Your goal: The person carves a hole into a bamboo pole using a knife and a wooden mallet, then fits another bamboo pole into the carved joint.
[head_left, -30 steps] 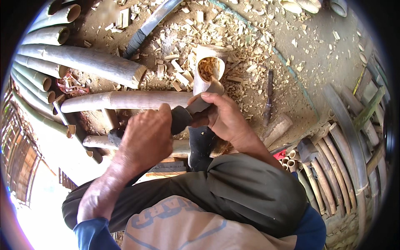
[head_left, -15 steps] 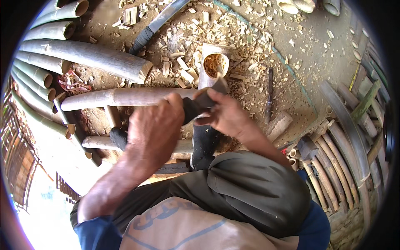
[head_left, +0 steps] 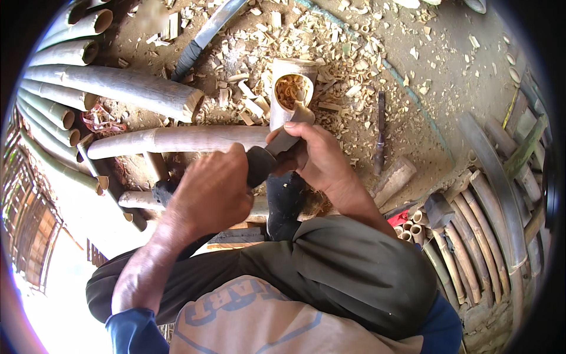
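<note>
My left hand (head_left: 206, 192) is closed around the black handle (head_left: 258, 166) of a knife. Its broad dark blade (head_left: 284, 143) slants up and to the right. My right hand (head_left: 325, 158) is closed round the blade, its thumb lying along the upper side and its fingers curled beneath, partly hidden. Beyond the blade's end is the cut mouth of a bamboo tube (head_left: 293, 66), with curled shavings (head_left: 291, 92) inside. Whether the pale tip (head_left: 303, 112) belongs to the blade or to a thin bamboo piece, I cannot make out.
A low bamboo frame (head_left: 177, 139) lies before my crossed legs. Bamboo poles (head_left: 112, 82) are stacked at the left, and cut lengths (head_left: 471, 236) at the right. A machete (head_left: 209, 38) and a chisel-like tool (head_left: 380, 133) rest on the chip-strewn ground. A hammer head (head_left: 438, 210) shows at right.
Both hands and the knife have shifted slightly, and the blade has turned so its flat side shows more. My left hand has moved a little left and down. The whole view has shifted slightly.
</note>
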`<state>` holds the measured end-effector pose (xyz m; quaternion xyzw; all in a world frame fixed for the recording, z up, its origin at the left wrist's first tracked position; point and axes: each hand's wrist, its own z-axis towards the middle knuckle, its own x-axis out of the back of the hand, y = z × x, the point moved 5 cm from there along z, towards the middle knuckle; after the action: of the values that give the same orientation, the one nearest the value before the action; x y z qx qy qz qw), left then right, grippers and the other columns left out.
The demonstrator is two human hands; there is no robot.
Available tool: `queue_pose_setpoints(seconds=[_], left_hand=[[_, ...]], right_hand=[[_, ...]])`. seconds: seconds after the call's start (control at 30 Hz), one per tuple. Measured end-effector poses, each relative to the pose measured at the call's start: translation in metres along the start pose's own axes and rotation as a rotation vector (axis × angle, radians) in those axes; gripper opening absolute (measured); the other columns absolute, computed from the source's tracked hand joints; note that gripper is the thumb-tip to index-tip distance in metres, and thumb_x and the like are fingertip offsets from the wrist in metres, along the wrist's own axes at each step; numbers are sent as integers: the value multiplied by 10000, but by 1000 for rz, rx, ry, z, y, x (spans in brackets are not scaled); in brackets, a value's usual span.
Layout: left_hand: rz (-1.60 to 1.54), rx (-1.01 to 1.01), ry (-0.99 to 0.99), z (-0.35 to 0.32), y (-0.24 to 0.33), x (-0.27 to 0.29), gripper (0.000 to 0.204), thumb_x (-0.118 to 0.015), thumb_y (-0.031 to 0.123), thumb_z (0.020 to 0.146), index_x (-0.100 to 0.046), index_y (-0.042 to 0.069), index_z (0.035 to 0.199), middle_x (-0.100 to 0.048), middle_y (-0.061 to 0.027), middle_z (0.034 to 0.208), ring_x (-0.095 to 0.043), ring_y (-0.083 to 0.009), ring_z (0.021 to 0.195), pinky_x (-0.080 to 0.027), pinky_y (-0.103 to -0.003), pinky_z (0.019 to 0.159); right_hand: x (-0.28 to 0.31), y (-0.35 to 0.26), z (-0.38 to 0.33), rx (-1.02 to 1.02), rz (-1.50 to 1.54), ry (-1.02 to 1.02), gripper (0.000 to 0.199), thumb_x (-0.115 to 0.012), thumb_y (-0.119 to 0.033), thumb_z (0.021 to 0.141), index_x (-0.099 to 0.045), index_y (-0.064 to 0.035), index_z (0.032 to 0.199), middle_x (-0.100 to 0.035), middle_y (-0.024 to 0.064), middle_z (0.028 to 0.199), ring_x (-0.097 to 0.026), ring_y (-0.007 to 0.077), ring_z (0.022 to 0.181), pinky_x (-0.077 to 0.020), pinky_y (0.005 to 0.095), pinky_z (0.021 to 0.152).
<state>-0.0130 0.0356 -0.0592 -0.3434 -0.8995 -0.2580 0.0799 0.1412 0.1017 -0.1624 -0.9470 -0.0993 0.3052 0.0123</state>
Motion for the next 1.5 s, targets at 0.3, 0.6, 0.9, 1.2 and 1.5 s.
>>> queue_pose_setpoints(seconds=[0.3, 0.6, 0.9, 1.2, 1.5], left_hand=[[-540, 230, 192, 23, 43, -93, 520, -731, 218, 817, -484, -157, 1080, -689, -362, 879, -713, -498, 873, -568, -531, 852], [-734, 197, 248, -7, -18, -105, 519, -848, 313, 789, -619, -21, 1113, -745, -228, 931, -757, -331, 889, -591, -470, 827], [-240, 339, 416, -18, -22, 44, 259, -743, 142, 696, -739, -58, 861, -730, -211, 764, -742, -298, 708, -590, -443, 744], [455, -106, 653, -13, 70, 81, 81, -704, 102, 839, -730, 78, 766, -700, -105, 687, -733, -270, 663, -565, -425, 651], [276, -122, 639, 14, -3, 57, 156, -761, 74, 763, -702, 27, 899, -712, -131, 746, -704, -258, 652, -559, -398, 604]], right_hand=[[36, -40, 7, 37, -586, 122, 317, -578, -327, 956, -689, -48, 856, -687, 69, 777, -636, 137, 661, -468, 283, 436], [3, 0, -1, 161, -569, 161, 243, -592, -331, 1011, -647, -94, 1009, -680, 40, 900, -651, 156, 793, -515, 324, 501], [-52, -29, 34, 191, -84, -19, 223, -616, -211, 975, -640, 11, 986, -694, 122, 921, -704, 240, 681, -614, 402, 515], [-39, -31, 25, 327, 485, -282, 184, -612, -201, 1011, -667, -27, 1034, -723, 97, 960, -710, 219, 922, -578, 412, 888], [-23, -6, 46, 311, 331, -156, 254, -606, -241, 1045, -681, -2, 1083, -721, 108, 974, -687, 200, 848, -572, 377, 712]])
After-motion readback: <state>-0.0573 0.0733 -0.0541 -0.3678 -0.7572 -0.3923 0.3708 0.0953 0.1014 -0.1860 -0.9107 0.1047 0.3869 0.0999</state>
